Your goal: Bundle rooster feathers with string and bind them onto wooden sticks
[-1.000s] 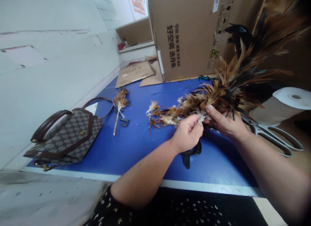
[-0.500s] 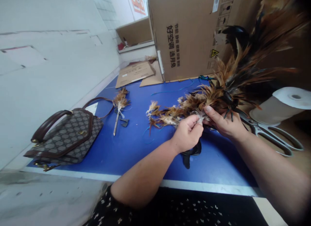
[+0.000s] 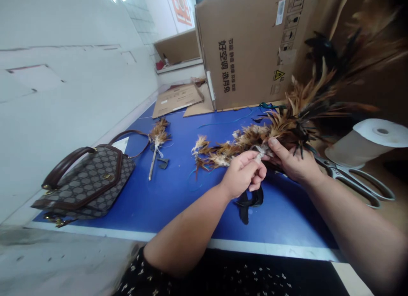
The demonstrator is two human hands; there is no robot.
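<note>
Blue tabletop with a pale edge point(image 3: 178, 211) runs beneath the work, and a tall brown cardboard box printed with black characters point(image 3: 251, 66) stands behind it, perhaps put there as a backstop. Over the table, toward the right, is a large, bushy bunch of brown and black feathers point(image 3: 287, 122), its long plumes fanning up and away from the person, which seems to leave the gathered end within easy reach.

The right hand point(image 3: 295, 162) grips that end, thumb laid flat on top, apparently to steady the bunch; its other fingers are mostly hidden underneath, so their spacing I cannot tell. The left hand point(image 3: 244, 173) pinches a thin whitish strip point(image 3: 260, 153) between thumb and forefinger at the feather bases, the remaining fingers curled loosely, a grip that looks suited to fine control.

Tufts of short tan feathers point(image 3: 219, 153) trail left of the bunch, and a black fabric piece point(image 3: 245, 204) lies just below the left hand. Silver-handled scissors point(image 3: 363, 181) and a wide white spool point(image 3: 350, 145) sit near the right forearm, probably for convenience. Farther left rest a feather-tipped pale stick point(image 3: 152, 164) and a patterned handbag with brown trim point(image 3: 89, 177) (well apart from the fluff, sensibly enough).
</note>
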